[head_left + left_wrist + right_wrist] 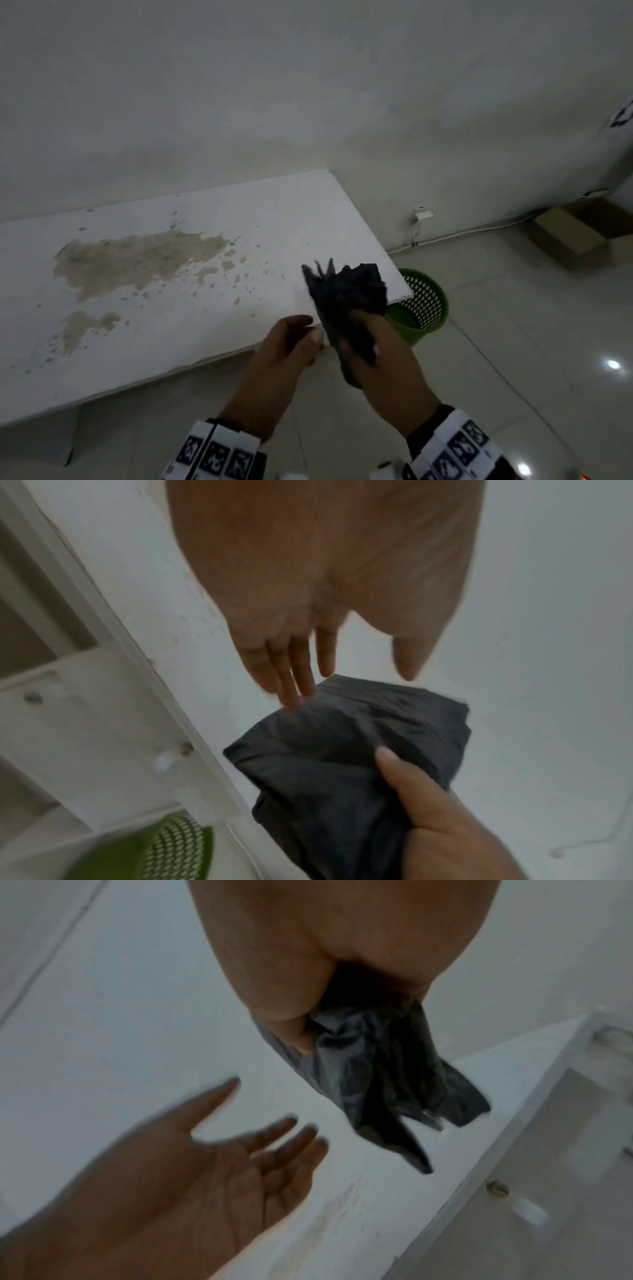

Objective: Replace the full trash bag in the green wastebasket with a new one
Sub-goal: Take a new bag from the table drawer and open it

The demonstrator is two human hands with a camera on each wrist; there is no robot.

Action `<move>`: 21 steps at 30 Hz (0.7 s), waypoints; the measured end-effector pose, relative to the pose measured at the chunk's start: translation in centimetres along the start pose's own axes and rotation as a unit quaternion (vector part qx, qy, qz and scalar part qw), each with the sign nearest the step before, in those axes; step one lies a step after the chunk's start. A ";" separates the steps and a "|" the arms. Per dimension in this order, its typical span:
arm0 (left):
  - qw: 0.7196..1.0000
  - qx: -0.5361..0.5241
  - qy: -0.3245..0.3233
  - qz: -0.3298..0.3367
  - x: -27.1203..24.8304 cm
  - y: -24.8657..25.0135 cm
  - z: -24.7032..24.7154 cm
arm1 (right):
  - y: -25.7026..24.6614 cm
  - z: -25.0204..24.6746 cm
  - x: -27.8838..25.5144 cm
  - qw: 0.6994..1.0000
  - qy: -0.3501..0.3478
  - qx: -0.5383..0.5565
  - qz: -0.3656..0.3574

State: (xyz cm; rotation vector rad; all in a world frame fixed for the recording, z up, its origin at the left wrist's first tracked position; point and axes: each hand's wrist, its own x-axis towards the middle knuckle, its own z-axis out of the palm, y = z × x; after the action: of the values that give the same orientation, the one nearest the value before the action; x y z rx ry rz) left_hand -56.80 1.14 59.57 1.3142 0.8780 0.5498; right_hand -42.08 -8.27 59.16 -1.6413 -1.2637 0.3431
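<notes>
The black trash bag [346, 301], crumpled and not yet unfolded, was clutched in the right hand [387, 370] above the near right corner of the stained white surface [171, 274]. Its long axis ran up and away from the palm, the loose end flaring past the corner. The left hand [284, 356] hovered just beside it on the left, fingers [291, 669] straight and spread, their tips about touching the bag's free edge; it gripped nothing. The green wastebasket [421, 308] stood on the floor [513, 342] under that corner, just beyond and below the bag, showing no liner, so opening the bag looked like the next step. The wrist bands bore black-and-white markers, no readable writing.
</notes>
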 end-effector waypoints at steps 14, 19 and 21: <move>0.985 -0.170 -0.005 -0.023 0.2 3.3 7.2 | 2.4 -10.6 -0.3 0.980 0.035 0.117 0.156; 0.994 -0.079 0.068 0.021 2.0 3.5 12.3 | 3.9 -14.8 0.0 0.973 -0.008 0.155 0.172; 0.987 0.020 0.156 0.035 2.8 3.1 14.5 | 5.4 -16.5 0.2 0.973 0.060 0.136 0.176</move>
State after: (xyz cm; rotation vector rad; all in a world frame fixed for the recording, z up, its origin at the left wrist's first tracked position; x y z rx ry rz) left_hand -43.15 -4.60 62.20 1.3186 1.1071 0.8125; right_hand -27.19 -16.61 62.46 -1.6165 -0.7920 0.5969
